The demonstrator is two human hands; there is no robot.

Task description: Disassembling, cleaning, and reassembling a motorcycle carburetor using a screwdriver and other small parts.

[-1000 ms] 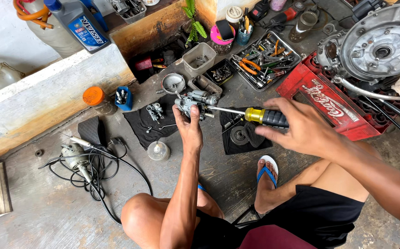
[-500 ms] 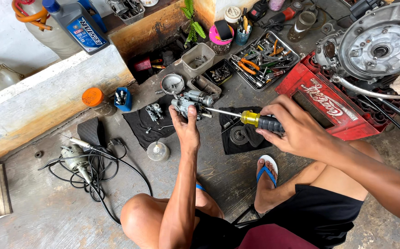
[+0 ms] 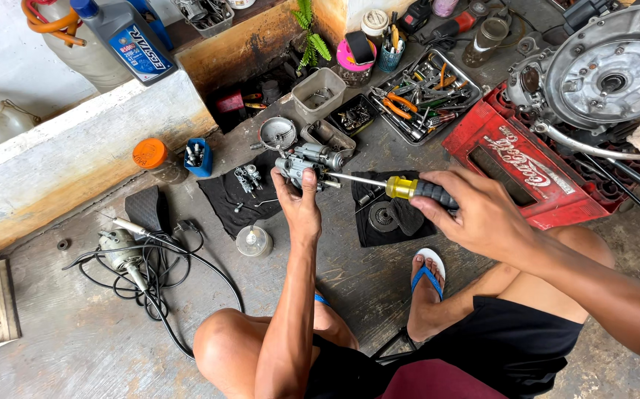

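My left hand (image 3: 299, 204) grips a small grey metal carburetor (image 3: 306, 162) and holds it up above the floor. In my right hand (image 3: 482, 214) is a screwdriver (image 3: 408, 188) with a yellow and black handle. Its steel shaft runs left and the tip meets the carburetor's right side. Under both hands lie two black cloths (image 3: 235, 196) with small metal parts on them. A round metal cup-shaped part (image 3: 278, 133) sits just behind the carburetor.
A red plastic crate (image 3: 515, 166) carries a grey engine (image 3: 604, 77) at right. A tray of hand tools (image 3: 416, 96), a beige tub (image 3: 318, 92), an orange-capped jar (image 3: 153, 159), a corded power tool (image 3: 124, 251) and a blue oil bottle (image 3: 131, 37) surround me. My knees and a sandalled foot (image 3: 427, 277) are below.
Both hands stay on the carburetor and screwdriver. The screwdriver handle has shifted slightly left and up, closer to the carburetor.
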